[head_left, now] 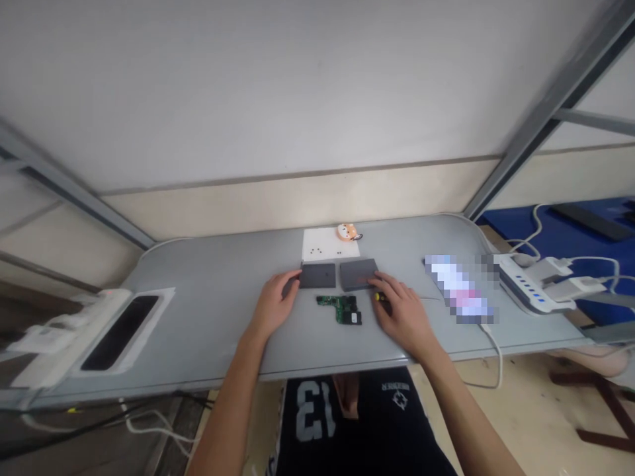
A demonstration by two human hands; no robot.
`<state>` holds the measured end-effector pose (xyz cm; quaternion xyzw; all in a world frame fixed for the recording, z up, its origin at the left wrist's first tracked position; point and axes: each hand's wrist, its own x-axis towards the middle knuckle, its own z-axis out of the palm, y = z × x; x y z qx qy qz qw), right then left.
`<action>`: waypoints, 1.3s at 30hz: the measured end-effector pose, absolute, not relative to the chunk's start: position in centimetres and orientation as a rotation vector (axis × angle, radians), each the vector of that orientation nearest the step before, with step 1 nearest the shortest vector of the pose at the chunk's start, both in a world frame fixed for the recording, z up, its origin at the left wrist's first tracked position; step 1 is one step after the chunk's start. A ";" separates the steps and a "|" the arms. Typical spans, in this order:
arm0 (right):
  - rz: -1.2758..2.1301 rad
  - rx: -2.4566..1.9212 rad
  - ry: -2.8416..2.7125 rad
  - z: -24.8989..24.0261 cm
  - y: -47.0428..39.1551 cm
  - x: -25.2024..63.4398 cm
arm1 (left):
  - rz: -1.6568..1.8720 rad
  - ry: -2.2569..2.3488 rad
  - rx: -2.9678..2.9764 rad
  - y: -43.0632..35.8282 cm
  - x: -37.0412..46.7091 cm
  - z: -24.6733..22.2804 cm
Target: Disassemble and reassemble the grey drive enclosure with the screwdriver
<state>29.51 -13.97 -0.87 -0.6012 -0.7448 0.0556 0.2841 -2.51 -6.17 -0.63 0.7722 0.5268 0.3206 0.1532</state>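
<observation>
Two flat dark grey casing pieces lie side by side in front of me. My left hand (276, 303) has its thumb and fingers closed at the outer edge of the left casing piece (318, 276). Fingertips of my right hand (403, 312) touch the right edge of the other casing piece (356, 275), the fingers loosely stretched. Beneath that hand lies a screwdriver with a yellow and black handle (380, 297); its thin shaft emerges on the right. A green circuit board (342, 309) with black parts rests between my hands, nearer to me.
Behind the casing sits a white sheet (325, 240) with several tiny dark screws and an orange animal-face trinket (346, 232). A pixelated phone (459, 287) and a power strip (530, 287) are on the right. Another dark phone (120, 332) and white strip (64, 344) are left.
</observation>
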 end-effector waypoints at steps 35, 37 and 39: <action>0.096 -1.591 -2.001 -1.1 -14.0 29.8 | 0.927 1.485 2.220 -6.1 -2.6 -0.7; 0.097 -1.590 -1.999 -1.1 -14.0 29.7 | 0.938 1.477 2.221 -6.2 -2.6 -0.8; 0.094 -1.590 -1.997 -1.2 -14.0 29.7 | 0.939 1.470 2.226 -6.2 -2.7 -0.8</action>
